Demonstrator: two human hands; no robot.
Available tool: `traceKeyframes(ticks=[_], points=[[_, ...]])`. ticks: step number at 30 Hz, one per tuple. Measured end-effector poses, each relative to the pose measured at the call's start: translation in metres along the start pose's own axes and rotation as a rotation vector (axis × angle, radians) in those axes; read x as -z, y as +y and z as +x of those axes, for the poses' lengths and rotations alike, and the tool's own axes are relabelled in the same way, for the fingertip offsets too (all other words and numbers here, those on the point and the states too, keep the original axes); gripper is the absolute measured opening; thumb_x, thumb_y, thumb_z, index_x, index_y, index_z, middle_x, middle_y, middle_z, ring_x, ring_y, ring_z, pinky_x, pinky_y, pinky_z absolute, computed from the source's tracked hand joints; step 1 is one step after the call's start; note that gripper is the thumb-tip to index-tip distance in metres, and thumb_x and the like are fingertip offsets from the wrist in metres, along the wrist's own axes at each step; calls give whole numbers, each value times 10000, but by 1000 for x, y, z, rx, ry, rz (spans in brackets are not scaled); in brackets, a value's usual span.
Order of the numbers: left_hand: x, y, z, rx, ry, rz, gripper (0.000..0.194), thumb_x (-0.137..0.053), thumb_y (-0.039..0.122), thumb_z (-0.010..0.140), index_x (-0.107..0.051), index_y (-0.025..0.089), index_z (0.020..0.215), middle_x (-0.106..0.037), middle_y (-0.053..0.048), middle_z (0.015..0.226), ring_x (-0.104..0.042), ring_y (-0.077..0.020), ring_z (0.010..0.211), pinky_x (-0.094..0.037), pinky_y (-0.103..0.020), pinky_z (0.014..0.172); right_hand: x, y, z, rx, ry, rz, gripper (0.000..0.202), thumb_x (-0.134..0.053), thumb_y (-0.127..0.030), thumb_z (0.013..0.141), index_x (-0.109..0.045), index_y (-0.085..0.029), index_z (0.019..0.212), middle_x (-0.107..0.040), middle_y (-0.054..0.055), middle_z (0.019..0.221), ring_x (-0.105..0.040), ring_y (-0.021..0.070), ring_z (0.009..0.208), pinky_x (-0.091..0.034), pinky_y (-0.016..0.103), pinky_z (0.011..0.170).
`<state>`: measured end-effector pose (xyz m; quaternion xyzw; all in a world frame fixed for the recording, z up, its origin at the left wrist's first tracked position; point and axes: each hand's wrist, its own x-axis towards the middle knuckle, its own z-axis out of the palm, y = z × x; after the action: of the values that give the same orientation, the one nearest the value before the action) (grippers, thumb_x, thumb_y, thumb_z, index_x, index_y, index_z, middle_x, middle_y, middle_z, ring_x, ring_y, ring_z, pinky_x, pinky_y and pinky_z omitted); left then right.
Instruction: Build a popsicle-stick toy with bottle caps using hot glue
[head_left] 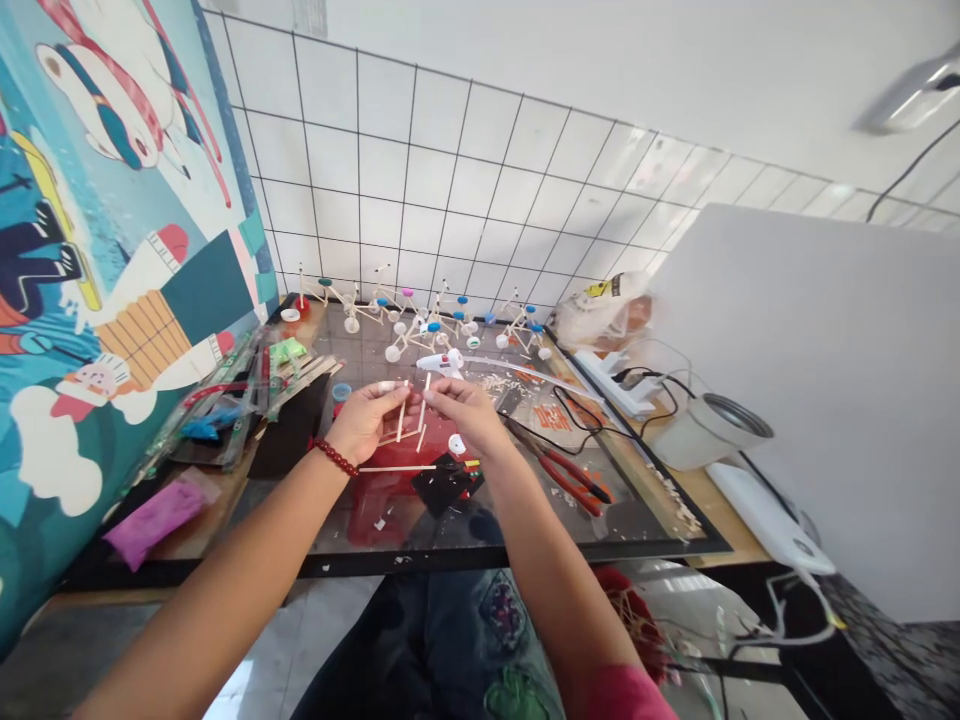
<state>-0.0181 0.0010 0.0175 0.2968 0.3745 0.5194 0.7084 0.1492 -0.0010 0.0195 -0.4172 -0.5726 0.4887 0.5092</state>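
My left hand [367, 418], with a dark red bead bracelet at its wrist, pinches a thin wooden stick [401, 422] upright over the glass tabletop. Close beside it, my right hand [463, 408] grips another thin wooden stick [422, 410] between thumb and fingers. Whether the two sticks touch is hard to make out. Below the hands lie a loose wooden stick [397, 468], a white round piece [457, 444] and a black sheet [447, 486]. Just beyond my fingers rests a white glue gun [441, 362].
Several stick models with bottle caps [431, 327] line the back. Red-handled pliers [574, 478] and a black cable lie at right, near a power strip [619, 380] and a grey-white cylinder [701, 432]. At left are bundled sticks [306, 380] and a pink packet [159, 518].
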Motion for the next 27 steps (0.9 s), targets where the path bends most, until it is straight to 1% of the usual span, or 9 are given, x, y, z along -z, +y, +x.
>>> traceKeyframes(ticks=[6,10,14,16,18,20,21,23,27], points=[[-3,-9,-2,20,-21,7,189,-871,128,612,-733,122,741,-706,-23,694,-670,-135,608,-587,-258,576,-12,13,-9,60,27,-28,313,-795,-487,656,-700,-204,748,-699,13,705,-613,153,638,-510,303,634],[-4,-8,-3,39,-60,-3,161,-855,118,638,-734,112,743,-706,-35,703,-665,-132,623,-580,-254,587,-10,16,-9,101,57,-60,269,-801,-442,671,-704,-210,766,-698,13,713,-618,160,631,-534,320,637],[-4,-6,-4,67,-89,-5,100,-811,115,702,-713,103,719,-691,-38,679,-652,-124,596,-569,-245,573,-9,19,-11,169,43,-143,297,-756,-488,744,-713,-214,848,-700,31,779,-624,174,652,-554,354,671],[-4,-4,-4,62,-44,-15,67,-778,107,735,-712,104,728,-698,-45,689,-652,-123,586,-558,-232,548,-7,19,-12,277,18,-258,395,-766,-522,739,-707,-217,984,-708,61,908,-652,206,776,-562,392,779],[-4,-3,-3,52,1,-26,25,-746,104,765,-721,103,766,-720,-64,730,-673,-134,614,-566,-234,558,-4,17,-14,416,-24,-418,672,-839,-554,644,-639,-228,1196,-665,107,1147,-634,274,1036,-512,456,965],[-3,-2,-4,44,11,-29,20,-729,107,781,-726,100,800,-737,-83,769,-695,-147,653,-588,-250,603,-1,17,-15,522,-59,-577,985,-884,-584,551,-495,-245,1390,-532,145,1370,-504,338,1279,-394,515,1112],[-3,-3,-4,40,8,-30,34,-731,109,780,-726,102,813,-741,-87,776,-702,-152,663,-596,-259,620,0,17,-16,551,-69,-642,1077,-883,-598,543,-423,-252,1453,-469,153,1433,-438,354,1347,-343,531,1149],[-4,-4,-6,30,-12,-24,79,-751,113,761,-723,111,835,-743,-85,771,-708,-161,658,-599,-268,612,1,20,-16,576,-63,-713,1135,-856,-610,590,-310,-262,1523,-393,160,1487,-371,358,1402,-303,538,1173],[-6,-7,-10,9,-109,23,204,-792,102,700,-724,113,891,-748,-93,796,-712,-184,654,-555,-237,500,2,25,-13,562,2,-716,1139,-832,-595,645,-222,-289,1557,-371,158,1505,-396,343,1380,-348,533,1146]])
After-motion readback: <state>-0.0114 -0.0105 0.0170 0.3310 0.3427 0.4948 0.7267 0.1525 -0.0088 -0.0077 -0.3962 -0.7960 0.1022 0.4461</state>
